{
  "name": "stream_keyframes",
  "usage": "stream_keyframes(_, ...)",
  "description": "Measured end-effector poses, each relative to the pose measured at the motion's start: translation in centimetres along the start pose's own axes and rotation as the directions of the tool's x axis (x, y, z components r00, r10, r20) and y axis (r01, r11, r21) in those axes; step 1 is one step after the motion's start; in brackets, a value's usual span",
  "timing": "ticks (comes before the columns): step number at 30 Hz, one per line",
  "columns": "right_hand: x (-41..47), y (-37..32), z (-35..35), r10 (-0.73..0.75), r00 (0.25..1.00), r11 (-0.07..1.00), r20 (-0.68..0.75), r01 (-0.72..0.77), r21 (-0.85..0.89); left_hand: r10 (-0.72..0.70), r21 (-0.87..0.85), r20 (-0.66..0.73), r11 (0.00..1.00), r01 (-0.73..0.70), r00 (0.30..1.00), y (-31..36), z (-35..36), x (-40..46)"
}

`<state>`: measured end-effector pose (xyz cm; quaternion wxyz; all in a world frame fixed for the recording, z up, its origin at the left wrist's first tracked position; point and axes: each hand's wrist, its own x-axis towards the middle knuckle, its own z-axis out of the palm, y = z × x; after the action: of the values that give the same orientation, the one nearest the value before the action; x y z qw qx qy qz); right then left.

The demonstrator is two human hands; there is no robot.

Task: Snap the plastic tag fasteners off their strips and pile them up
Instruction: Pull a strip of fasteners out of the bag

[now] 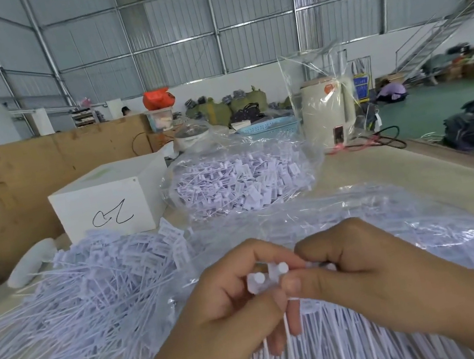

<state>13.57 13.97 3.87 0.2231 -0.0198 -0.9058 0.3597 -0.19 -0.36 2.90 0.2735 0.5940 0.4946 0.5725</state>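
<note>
I pinch a fastener strip (273, 274) in both hands (235, 303) (349, 267), mid-snap; next, twist free and drop onto the pile (90, 287).

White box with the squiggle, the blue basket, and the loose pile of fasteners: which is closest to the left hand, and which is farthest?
From the left hand, in the head view:
1. Loose pile of fasteners, just to its left on the table.
2. White box, behind that pile, farther back on the left.
3. Blue basket, far back, past the bagged fasteners.
</note>
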Motion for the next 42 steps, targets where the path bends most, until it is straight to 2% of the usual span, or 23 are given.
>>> stream_keyframes(4,0.0,0.0,-1.0,0.033,0.997,0.994,0.072,-0.041,0.106,-0.042,0.014,-0.109,0.999,0.044,0.993,0.2,-1.1,0.1)
stream_keyframes(8,0.0,-0.4,-0.6,0.062,0.998,0.994,0.017,-0.063,0.09,-0.136,0.064,0.028,0.989,0.134,0.99,-0.1,-1.2,-0.1)
stream_keyframes(10,0.1,-0.6,-0.2,0.073,0.995,0.995,-0.066,-0.068,0.075,-0.141,0.071,0.01,0.988,0.139,0.99,-0.1,-1.0,0.1)
stream_keyframes(14,0.3,-1.4,1.7,0.011,0.957,0.996,-0.29,-0.036,-0.081,-0.105,-0.048,-0.257,0.994,0.096,0.961,-0.5,-0.1,0.7)
stream_keyframes(16,0.5,-1.5,2.1,0.007,0.89,0.996,-0.456,-0.046,-0.074,-0.103,-0.067,-0.373,0.994,0.084,0.922,-0.6,0.5,0.7)
stream_keyframes(18,0.6,-1.1,1.2,0.04,0.81,0.999,-0.585,-0.051,-0.002,-0.117,-0.079,-0.43,0.993,0.092,0.895,-0.6,0.9,0.6)
stream_keyframes(19,0.5,-0.9,0.6,0.04,0.812,0.999,-0.582,-0.039,0.015,-0.121,-0.082,-0.43,0.992,0.095,0.895,-0.4,1.1,0.6)
stream_keyframes(20,0.3,-0.8,0.1,0.04,0.853,0.999,-0.52,-0.023,0.039,-0.12,-0.087,-0.415,0.992,0.092,0.902,-0.3,1.2,0.6)
stream_keyframes(22,0.0,-0.7,0.0,0.038,0.96,0.995,-0.279,-0.011,0.099,-0.11,-0.07,-0.351,0.993,0.091,0.93,-0.1,1.4,0.5)
stream_keyframes(23,-0.2,-0.7,0.0,0.04,0.984,0.994,-0.172,-0.021,0.111,-0.102,-0.052,-0.315,0.995,0.09,0.944,0.0,1.4,0.4)
stream_keyframes(25,-0.3,-0.3,0.1,0.052,0.997,0.99,-0.062,-0.043,0.137,-0.085,-0.029,-0.236,0.996,0.081,0.968,0.2,1.3,0.2)
stream_keyframes(30,-0.1,-0.3,-0.2,0.005,0.999,0.982,0.05,-0.015,0.186,-0.132,-0.009,-0.005,0.991,0.132,0.991,0.4,0.4,0.0)
stream_keyframes(34,-0.1,-0.3,0.3,0.006,0.999,0.988,0.042,-0.012,0.151,-0.121,0.062,0.082,0.991,0.117,0.989,0.5,-0.4,0.1)
stream_keyframes(36,-0.1,-0.5,0.1,-0.001,0.999,0.99,0.034,-0.004,0.138,-0.094,0.056,0.072,0.994,0.09,0.993,0.7,-0.6,0.0)
stream_keyframes(40,0.0,-0.5,-1.0,0.031,0.995,0.99,0.092,-0.044,0.132,-0.056,0.021,-0.054,0.998,0.057,0.997,0.9,-1.1,0.1)
stream_keyframes(42,0.1,-0.4,-0.9,0.07,0.995,0.99,0.066,-0.077,0.119,-0.058,0.011,-0.12,0.998,0.059,0.991,0.6,-0.9,0.2)
